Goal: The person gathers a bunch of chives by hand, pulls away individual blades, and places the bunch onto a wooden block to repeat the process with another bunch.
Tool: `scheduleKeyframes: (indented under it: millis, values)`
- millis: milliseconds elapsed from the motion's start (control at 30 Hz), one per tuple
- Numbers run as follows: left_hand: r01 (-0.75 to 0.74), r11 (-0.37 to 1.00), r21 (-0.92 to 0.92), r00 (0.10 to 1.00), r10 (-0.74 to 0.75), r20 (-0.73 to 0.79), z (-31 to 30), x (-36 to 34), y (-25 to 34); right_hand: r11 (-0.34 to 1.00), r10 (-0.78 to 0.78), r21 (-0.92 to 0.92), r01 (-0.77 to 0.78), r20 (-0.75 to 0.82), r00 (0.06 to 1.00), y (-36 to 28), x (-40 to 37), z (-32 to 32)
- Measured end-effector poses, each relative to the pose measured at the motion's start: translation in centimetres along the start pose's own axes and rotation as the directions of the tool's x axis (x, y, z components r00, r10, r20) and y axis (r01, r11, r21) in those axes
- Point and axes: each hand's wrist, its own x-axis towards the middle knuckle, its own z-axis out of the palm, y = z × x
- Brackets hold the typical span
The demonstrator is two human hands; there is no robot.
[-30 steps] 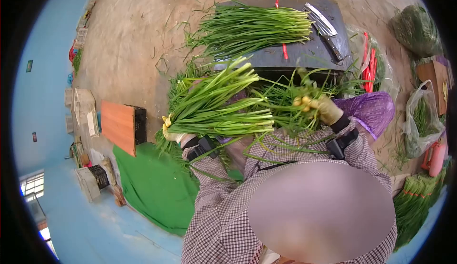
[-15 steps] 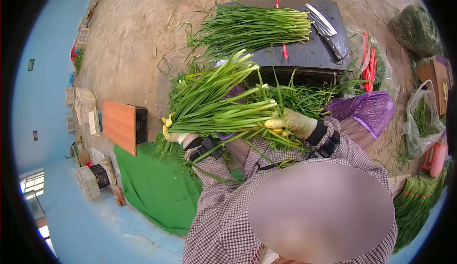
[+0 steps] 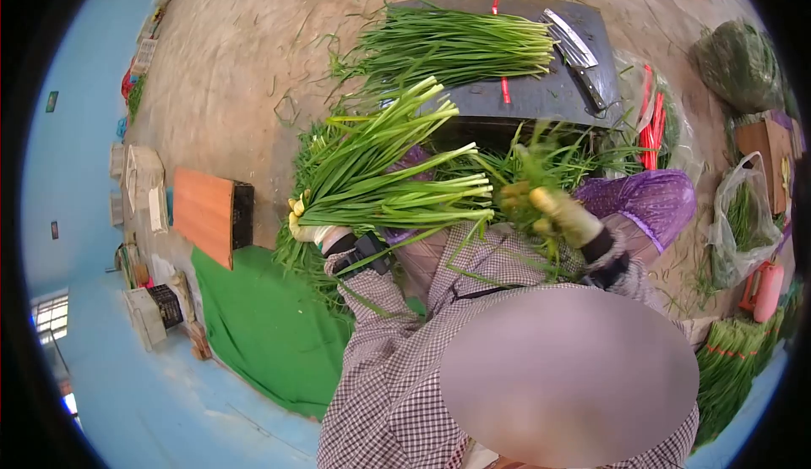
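My left hand, in a pale glove with yellow fingertips, is closed around a bunch of green garlic chives. Their pale cut ends point right and fan apart. To the right of those ends, my gloved right hand is smeared by motion, with blurred loose chive leaves in its closed fingers. Ahead, a trimmed pile of chives lies on a dark board, over a red tie strip. A cleaver with a black handle rests at the board's right side.
Loose leaves cover my lap and the floor around it. Red strips lie in clear plastic right of the board. Further right are a plastic bag of greens and tied chive bundles. An orange-brown panel and green cloth are at left.
My right hand has moved away from the cut ends, slightly right, carrying loose leaves. The bunch in my left hand stays in about the same place, its stalks spread a little more.
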Motion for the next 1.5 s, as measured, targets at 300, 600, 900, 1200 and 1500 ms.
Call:
scheduleKeyframes:
  millis: [300,600,900,1200,1500]
  values:
    - [-0.093,0.994,-0.061,0.995,0.094,0.023,1.7,-1.1,0.0,0.99,0.014,0.133,-0.053,0.281,0.959,1.2,4.6,7.4]
    - [-0.052,0.998,0.022,0.988,0.055,-0.143,-0.2,0.4,0.5,0.846,-0.405,0.231,0.48,-0.306,0.861,-6.1,-5.3,-2.9]
    - [-0.017,1.0,-0.013,0.995,0.016,-0.093,-1.3,1.6,-0.3,0.086,-0.308,-0.996,0.003,-0.024,0.951,5.0,3.7,-4.9]
    - [-0.011,1.0,-0.017,1.0,0.011,-0.009,-2.0,1.7,-0.5,0.802,-0.4,-0.448,0.395,0.089,0.912,-1.9,6.5,2.4]
    - [0.014,1.0,-0.027,1.0,-0.013,0.022,-1.9,1.6,-0.7,0.502,-0.436,-0.788,0.355,0.124,0.891,-2.6,6.2,6.2]
